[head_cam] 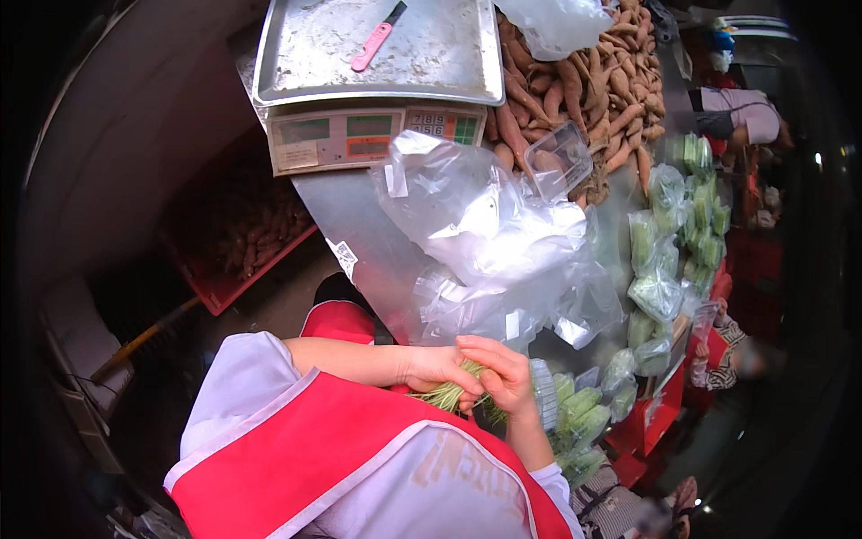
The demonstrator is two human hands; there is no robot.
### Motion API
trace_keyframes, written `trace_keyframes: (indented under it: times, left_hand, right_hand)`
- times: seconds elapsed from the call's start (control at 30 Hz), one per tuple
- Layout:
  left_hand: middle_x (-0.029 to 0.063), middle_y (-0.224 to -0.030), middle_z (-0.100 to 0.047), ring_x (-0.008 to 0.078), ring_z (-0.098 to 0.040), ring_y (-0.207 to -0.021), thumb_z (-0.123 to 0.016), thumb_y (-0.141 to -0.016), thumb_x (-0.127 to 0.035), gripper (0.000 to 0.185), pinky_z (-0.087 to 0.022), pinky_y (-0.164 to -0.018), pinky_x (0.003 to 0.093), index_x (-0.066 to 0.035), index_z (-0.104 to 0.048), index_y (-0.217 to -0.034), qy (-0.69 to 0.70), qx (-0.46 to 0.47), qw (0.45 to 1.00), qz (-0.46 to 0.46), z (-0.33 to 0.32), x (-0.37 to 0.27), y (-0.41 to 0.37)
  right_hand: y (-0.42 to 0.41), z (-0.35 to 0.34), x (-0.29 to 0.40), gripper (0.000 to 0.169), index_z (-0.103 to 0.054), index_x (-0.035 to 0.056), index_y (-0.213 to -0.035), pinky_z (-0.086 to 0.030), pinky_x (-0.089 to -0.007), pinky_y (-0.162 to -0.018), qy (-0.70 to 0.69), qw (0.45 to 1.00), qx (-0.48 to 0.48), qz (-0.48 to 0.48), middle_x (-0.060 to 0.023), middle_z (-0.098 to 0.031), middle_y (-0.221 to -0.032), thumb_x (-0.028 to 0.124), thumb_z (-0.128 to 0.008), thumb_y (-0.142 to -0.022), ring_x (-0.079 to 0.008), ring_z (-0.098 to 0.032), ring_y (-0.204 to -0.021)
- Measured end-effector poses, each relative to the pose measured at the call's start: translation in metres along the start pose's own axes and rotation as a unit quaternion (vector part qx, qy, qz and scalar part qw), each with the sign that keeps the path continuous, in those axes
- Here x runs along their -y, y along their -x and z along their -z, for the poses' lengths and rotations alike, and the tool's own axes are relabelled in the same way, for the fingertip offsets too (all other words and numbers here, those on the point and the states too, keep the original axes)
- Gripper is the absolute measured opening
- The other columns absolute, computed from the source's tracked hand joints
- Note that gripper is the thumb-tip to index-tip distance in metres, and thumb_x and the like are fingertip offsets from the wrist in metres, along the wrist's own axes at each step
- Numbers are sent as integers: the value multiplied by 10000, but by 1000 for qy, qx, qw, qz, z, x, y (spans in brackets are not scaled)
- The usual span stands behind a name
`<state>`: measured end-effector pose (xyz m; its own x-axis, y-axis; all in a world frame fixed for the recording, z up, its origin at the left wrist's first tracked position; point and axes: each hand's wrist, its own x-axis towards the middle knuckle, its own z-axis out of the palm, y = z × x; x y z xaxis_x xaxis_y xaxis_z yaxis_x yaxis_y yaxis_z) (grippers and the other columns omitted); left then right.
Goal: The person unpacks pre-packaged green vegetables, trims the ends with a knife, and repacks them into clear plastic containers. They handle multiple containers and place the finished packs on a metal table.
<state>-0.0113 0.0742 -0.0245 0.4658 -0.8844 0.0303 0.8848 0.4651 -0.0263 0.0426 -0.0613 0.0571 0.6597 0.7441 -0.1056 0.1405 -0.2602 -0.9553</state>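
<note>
A bunch of thin green vegetable stems is held close against my red apron. My left hand is wrapped around the stems from the left. On the other side my right hand closes over the same bunch, its fingers overlapping the left ones. Darker green ends show below the right hand; the middle of the bunch is hidden by my fingers. Just beyond both hands lies a loose heap of clear plastic bags on the metal table. Clear plastic containers stand beside my right hand.
A weighing scale carries a pink-handled knife. Sweet potatoes are piled beside it, a clear tray on them. Bagged green vegetables line the right. A red crate is at lower left. People are at right.
</note>
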Motion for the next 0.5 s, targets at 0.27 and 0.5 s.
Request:
trace_keyframes:
  times: [0.27, 0.5]
  left_hand:
    - [64, -684, -549, 157, -558, -629, -609, -827, -106, 117, -493, -663, 299, -27, -526, -801, 42, 18, 999, -20, 10, -10, 29]
    - [43, -640, -514, 165, -535, -619, -624, -823, -152, 163, -475, -737, 361, -50, -502, -785, 49, 17, 992, -113, 2, -26, 48]
  right_hand:
    - [-71, -10, 6, 368, -557, -25, -1146, -398, -356, -923, -61, 961, 260, -71, -189, -532, -1209, 202, -431, -886, -328, -520, -1104]
    - [-243, 15, 38, 272, -606, -33, -1036, -461, -258, -730, 41, 999, 13, -24, -80, -651, -918, 171, -504, -889, -138, -590, -808]
